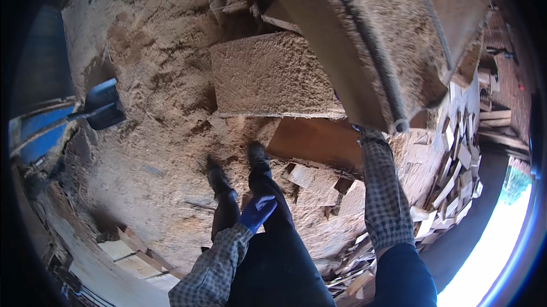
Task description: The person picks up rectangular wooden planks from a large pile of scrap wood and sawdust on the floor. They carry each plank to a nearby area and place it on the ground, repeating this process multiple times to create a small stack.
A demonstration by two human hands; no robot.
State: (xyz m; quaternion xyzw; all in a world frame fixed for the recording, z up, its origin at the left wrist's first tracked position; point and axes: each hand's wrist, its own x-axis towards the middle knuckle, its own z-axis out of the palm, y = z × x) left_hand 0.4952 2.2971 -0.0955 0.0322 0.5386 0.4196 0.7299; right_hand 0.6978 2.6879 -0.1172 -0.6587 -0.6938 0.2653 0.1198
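Observation:
My left hand (258, 213), in a blue-purple glove, hangs in front of my legs with its fingers loosely curled and nothing visible in them. My right arm (385, 187), in a checked sleeve, reaches forward to the near end of a large sawdust-covered machine table (393, 39) with a metal rail along its edge. Only a sliver of blue at the cuff shows of my right hand (357, 128); the table edge hides its fingers. Close to it, a smooth brown panel (319, 143) sits low beneath a sawdust-covered slab (273, 73).
Sawdust covers much of the floor (165, 153). A shovel (104, 104) lies at the left, beside a blue panel (43, 136). Wood offcuts (456, 176) are heaped at the right, and broken pieces (313, 184) lie near my feet. Wooden blocks (137, 255) stand at the lower left.

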